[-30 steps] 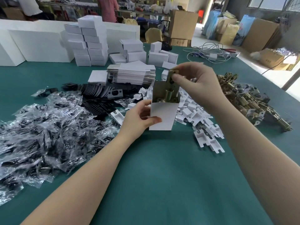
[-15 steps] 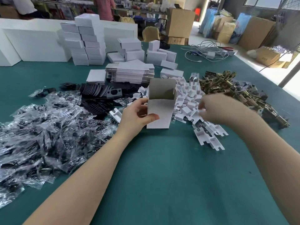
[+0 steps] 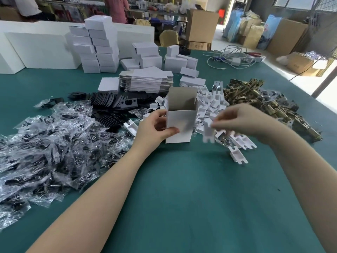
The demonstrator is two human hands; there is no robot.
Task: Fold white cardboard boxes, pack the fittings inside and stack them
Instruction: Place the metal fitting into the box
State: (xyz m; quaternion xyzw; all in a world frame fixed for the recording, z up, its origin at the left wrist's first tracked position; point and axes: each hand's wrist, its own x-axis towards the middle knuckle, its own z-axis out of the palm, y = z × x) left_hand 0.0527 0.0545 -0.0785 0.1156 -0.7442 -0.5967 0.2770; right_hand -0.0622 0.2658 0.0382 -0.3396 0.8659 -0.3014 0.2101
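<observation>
Since half a second ago, lifted off the heap at three o'clock: right hand (image 3: 244, 123), now pinching a white plastic insert (image 3: 208, 131), blurred, just beside the box (image 3: 180, 123). Left hand (image 3: 155, 129) gripping the open box upright on the surface (image 3: 182, 189). Insert probably light and stiff; best held by its edges. Box walls thin, easily crushed.

Left hand (image 3: 155, 130) gripping, thumb forward; right hand (image 3: 244, 123) pinching, fingers (image 3: 217, 121) together.

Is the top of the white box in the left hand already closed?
No, the white box stands open at the top, its flap up, in the left hand.
</observation>
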